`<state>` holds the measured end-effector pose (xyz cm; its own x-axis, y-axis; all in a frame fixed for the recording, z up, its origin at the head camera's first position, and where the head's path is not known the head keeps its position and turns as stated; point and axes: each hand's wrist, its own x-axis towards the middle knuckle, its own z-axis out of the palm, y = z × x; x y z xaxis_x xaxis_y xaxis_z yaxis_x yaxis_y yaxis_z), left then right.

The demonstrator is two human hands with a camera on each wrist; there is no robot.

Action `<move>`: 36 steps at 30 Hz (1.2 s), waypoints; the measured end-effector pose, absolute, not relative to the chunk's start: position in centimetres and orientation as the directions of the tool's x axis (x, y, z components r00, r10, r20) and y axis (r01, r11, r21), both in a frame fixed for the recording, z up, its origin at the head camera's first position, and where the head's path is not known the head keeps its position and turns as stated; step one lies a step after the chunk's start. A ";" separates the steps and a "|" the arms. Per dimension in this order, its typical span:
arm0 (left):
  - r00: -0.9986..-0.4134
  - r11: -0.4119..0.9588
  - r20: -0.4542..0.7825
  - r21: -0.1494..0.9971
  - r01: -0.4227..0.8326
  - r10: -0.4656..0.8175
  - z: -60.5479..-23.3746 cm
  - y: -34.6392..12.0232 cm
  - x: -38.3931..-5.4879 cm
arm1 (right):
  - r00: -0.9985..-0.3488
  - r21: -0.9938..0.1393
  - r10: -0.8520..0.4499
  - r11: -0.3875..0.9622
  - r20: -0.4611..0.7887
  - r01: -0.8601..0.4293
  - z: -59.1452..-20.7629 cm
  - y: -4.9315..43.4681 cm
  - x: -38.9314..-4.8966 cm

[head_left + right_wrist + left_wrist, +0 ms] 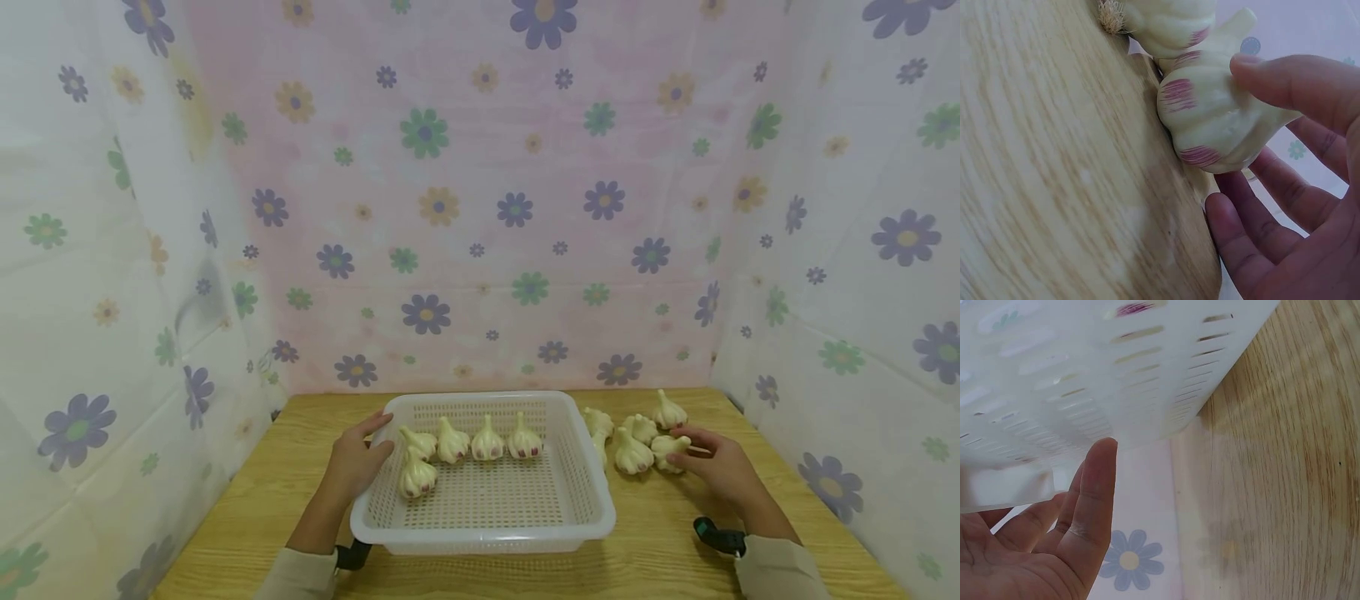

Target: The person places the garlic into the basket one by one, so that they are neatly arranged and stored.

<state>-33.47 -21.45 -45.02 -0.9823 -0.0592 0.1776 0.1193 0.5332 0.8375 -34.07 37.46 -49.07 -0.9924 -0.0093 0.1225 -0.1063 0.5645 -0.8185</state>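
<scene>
A white plastic basket (487, 537) with a perforated floor and walls stands in front of me. Several garlic bulbs (488, 440) lie inside it, most in a row across its far half and one nearer at the left. At the basket's left side, my left hand (358, 463) holds the rim, fingers along the outside wall (1116, 406). To the right of the basket, my right hand (718, 468) grips a purple-streaked garlic bulb (1216, 112), its thumb on the near side and fingers around the other. That bulb is still among the others on the table.
More loose garlic bulbs (634, 454) are clustered between the basket and my right hand, with one (670, 411) farther back. A wooden table (652, 533) bears everything. Flower-patterned cloth (480, 208) walls it in at the back and both sides.
</scene>
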 end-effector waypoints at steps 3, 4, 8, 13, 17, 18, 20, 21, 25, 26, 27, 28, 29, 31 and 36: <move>-0.981 0.537 0.181 0.835 0.121 -0.061 -45.1 -21.4 -33.4 | -0.990 -0.807 -0.010 0.579 0.139 -0.119 -49.1 37.6 -34.1; -0.981 0.538 0.182 0.834 0.121 -0.062 -45.1 -21.4 -33.4 | -0.990 -0.802 -0.014 0.585 0.141 -0.123 -49.2 37.6 -34.1; -0.981 0.540 0.186 0.832 0.125 -0.059 -45.1 -21.4 -33.4 | -0.990 -0.789 -0.012 0.603 0.139 -0.118 -49.2 37.9 -34.2; -0.980 0.536 0.188 0.835 0.126 -0.062 -44.9 -21.4 -33.5 | -0.990 -0.807 -0.002 0.578 0.142 -0.117 -48.9 38.0 -34.4; -0.980 0.539 0.189 0.833 0.128 -0.060 -44.8 -21.4 -33.5 | -0.992 -0.838 0.031 0.539 0.125 -0.088 -48.6 38.1 -34.2; -0.980 0.539 0.189 0.833 0.128 -0.059 -44.8 -21.4 -33.5 | -0.992 -0.839 0.034 0.537 0.124 -0.087 -48.6 38.1 -34.1; -0.981 0.537 0.187 0.833 0.129 -0.055 -44.8 -21.4 -33.5 | -0.992 -0.837 0.055 0.542 0.117 -0.069 -48.5 38.2 -34.0; -0.981 0.537 0.187 0.833 0.130 -0.053 -44.8 -21.4 -33.5 | -0.991 -0.837 0.066 0.544 0.115 -0.061 -48.5 38.3 -33.9; -0.981 0.541 0.188 0.831 0.133 -0.049 -44.8 -21.4 -33.4 | -0.989 -0.816 0.079 0.576 0.124 -0.056 -47.9 38.4 -33.5; -0.981 0.542 0.189 0.830 0.133 -0.049 -44.8 -21.4 -33.4 | -0.989 -0.811 0.078 0.583 0.126 -0.058 -47.7 38.4 -33.4; -0.981 0.543 0.189 0.829 0.133 -0.048 -44.8 -21.4 -33.4 | -0.989 -0.811 0.077 0.583 0.127 -0.059 -47.5 38.4 -33.3; -0.981 0.544 0.190 0.829 0.133 -0.048 -44.8 -21.4 -33.4 | -0.989 -0.808 0.073 0.587 0.127 -0.060 -47.2 38.4 -33.2; -0.981 0.545 0.190 0.828 0.134 -0.048 -44.8 -21.4 -33.4 | -0.989 -0.807 0.074 0.588 0.127 -0.059 -47.0 38.3 -33.2; -0.981 0.542 0.190 0.830 0.134 -0.048 -44.8 -21.4 -33.4 | -0.989 -0.805 0.074 0.590 0.125 -0.057 -46.4 38.1 -33.1; -0.982 0.532 0.182 0.838 0.126 -0.054 -44.9 -21.4 -33.3 | -0.988 -0.794 0.074 0.605 0.136 -0.064 -45.5 37.7 -32.9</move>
